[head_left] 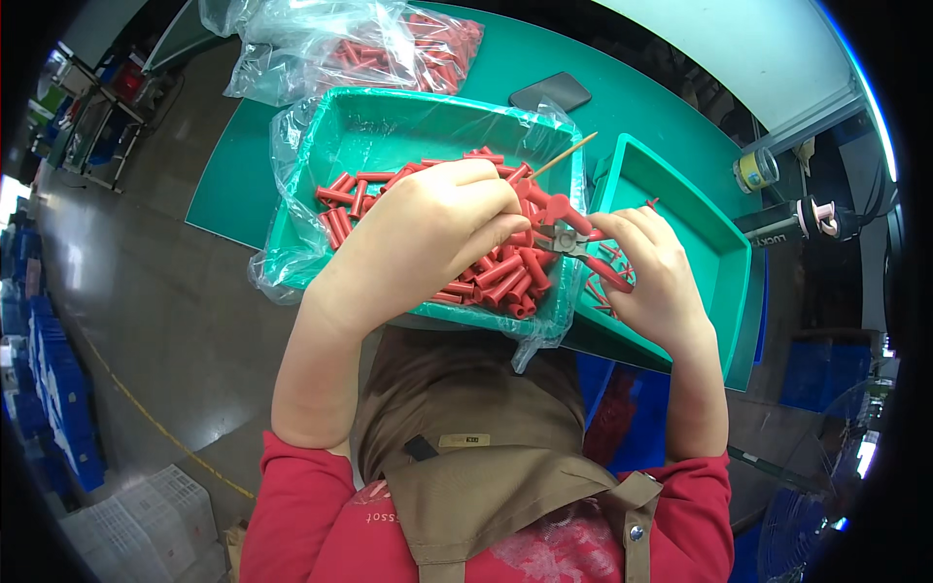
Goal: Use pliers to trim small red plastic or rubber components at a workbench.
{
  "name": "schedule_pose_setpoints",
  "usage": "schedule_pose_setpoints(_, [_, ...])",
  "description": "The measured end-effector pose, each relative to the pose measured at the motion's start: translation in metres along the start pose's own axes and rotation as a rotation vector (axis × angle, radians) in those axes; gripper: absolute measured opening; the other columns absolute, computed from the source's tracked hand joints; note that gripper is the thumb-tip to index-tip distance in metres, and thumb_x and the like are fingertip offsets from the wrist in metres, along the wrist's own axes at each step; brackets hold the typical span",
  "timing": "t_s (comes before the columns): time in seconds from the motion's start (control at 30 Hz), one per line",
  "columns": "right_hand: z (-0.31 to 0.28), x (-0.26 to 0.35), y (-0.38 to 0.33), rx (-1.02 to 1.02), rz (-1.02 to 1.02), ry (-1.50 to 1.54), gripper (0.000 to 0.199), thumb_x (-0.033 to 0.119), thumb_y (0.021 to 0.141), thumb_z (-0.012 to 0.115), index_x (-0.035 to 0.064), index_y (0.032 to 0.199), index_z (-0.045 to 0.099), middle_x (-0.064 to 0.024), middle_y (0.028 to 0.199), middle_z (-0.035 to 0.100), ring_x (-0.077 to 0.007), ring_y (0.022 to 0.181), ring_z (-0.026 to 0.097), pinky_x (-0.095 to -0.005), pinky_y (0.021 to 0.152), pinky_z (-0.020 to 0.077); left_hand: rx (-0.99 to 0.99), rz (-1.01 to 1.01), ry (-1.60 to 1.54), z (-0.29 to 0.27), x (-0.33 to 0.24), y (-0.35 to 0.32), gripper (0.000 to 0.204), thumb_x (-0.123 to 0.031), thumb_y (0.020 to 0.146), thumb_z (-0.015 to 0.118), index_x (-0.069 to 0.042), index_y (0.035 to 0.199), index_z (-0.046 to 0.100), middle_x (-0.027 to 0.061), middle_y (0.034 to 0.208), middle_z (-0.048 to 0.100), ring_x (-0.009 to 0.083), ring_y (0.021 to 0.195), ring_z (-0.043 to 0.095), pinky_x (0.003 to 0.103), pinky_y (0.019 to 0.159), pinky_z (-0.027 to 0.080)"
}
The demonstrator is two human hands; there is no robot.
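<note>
My left hand [437, 228] is closed in a pinch over the larger green bin, on a red plastic piece [559, 209] with a round end, partly hidden by the fingers. My right hand [656, 277] grips red-handled side cutters [568, 240], whose metal jaws lie close to the left fingertips and that piece. Below both hands, many red plastic tubes [501, 277] are heaped in the larger bin [374, 112], lined with clear film. A thin wooden stick [569, 153] slants up beyond the left hand; whether that hand holds it I cannot tell.
A smaller green bin [719, 243] on the right contains thin red scraps [604, 291]. Behind the larger bin lie a clear bag of red parts [428, 49] and a dark flat phone-like object [551, 92]. A small tub [756, 170] is at the far right.
</note>
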State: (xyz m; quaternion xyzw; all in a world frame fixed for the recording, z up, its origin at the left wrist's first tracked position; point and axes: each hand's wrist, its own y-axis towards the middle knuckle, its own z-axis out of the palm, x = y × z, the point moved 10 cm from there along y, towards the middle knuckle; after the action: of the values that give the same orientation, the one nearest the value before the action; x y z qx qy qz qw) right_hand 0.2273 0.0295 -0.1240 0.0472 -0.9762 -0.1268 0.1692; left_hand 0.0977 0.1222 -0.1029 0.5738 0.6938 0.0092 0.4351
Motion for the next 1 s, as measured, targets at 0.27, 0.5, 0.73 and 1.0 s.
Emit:
schedule_pose_setpoints(0.27, [0.011,0.005,-0.002,0.037,-0.043,0.052,0.056,-0.007,0.06,0.069,0.002,0.115,0.06,-0.0126,0.099,0.062,-0.0322,0.092,0.058,-0.041,0.081,0.0475,0.043,0.024,0.002,0.007,-0.005,-0.001,0.009,-0.005,0.086,0.069,0.001,0.088,0.063,0.0116,0.082,0.061,0.0264,0.074,0.06,0.035,0.066,0.049])
schedule_pose_setpoints(0.5, [0.011,0.006,-0.002,0.043,-0.038,0.051,0.056,-0.006,0.061,0.069,0.0009,0.115,0.06,-0.013,0.1,0.063,-0.0328,0.092,0.058,-0.0413,0.081,0.0473,0.038,0.028,-0.017,0.007,-0.008,-0.001,0.009,-0.004,0.085,0.069,0.001,0.088,0.063,0.0116,0.083,0.061,0.0261,0.077,0.06,0.035,0.067,0.049])
schedule_pose_setpoints(0.73, [0.009,0.007,-0.003,0.03,-0.033,0.057,0.055,-0.006,0.061,0.069,0.001,0.115,0.059,-0.0137,0.1,0.063,-0.0333,0.091,0.058,-0.0419,0.08,0.0474,0.047,0.015,-0.037,0.007,-0.008,-0.001,0.008,-0.003,0.085,0.069,0.002,0.088,0.064,0.0115,0.083,0.061,0.0257,0.077,0.06,0.034,0.068,0.05])
schedule_pose_setpoints(1.0, [0.008,0.006,-0.003,0.024,-0.026,0.064,0.054,-0.007,0.061,0.069,0.0007,0.114,0.06,-0.0135,0.099,0.063,-0.0329,0.09,0.058,-0.0422,0.08,0.0481,0.044,0.01,-0.037,0.007,-0.007,-0.001,0.007,-0.002,0.085,0.069,0.002,0.088,0.064,0.0111,0.083,0.061,0.0255,0.077,0.06,0.034,0.068,0.05])
